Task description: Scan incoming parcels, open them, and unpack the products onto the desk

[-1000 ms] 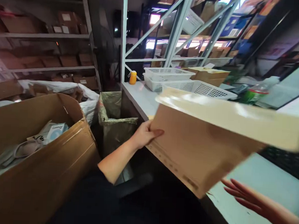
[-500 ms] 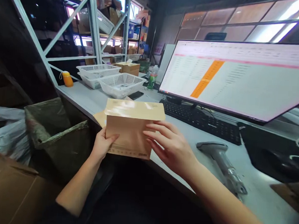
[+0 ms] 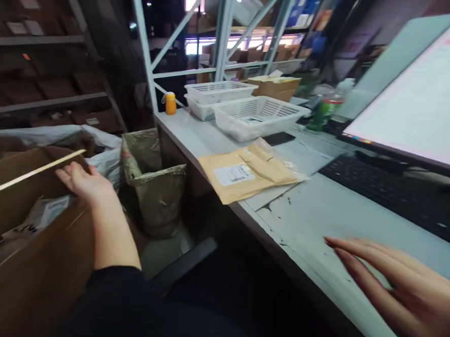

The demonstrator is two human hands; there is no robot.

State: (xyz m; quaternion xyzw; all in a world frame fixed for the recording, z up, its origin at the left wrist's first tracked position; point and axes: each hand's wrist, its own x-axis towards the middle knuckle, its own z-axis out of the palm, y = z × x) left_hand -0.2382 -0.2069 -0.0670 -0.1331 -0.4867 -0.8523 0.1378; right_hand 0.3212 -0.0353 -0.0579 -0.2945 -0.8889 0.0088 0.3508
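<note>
My left hand (image 3: 92, 185) reaches over a large cardboard box (image 3: 46, 274) at the left. Its palm is turned up and the fingers are stretched out. Just beyond the fingertips is a thin pale-yellow strip (image 3: 30, 174), which looks like the paper envelope seen edge-on; I see no finger closed round it. My right hand (image 3: 404, 291) is over the front of the desk (image 3: 302, 214), fingers extended, holding nothing. A yellow padded envelope (image 3: 223, 189) with a white label lies on the desk between the hands, its corner past the edge.
Packages in plastic (image 3: 49, 213) lie inside the box. A lined bin (image 3: 158, 195) stands against the desk. White baskets (image 3: 258, 122), a phone (image 3: 274, 138), a green bottle (image 3: 325, 113), a keyboard (image 3: 394, 194) and a monitor (image 3: 431, 100) occupy the desk.
The view has swung left. The envelope has left my right hand, and my left hand has carried it over to the box and opened. My right hand has drawn back over the desk.
</note>
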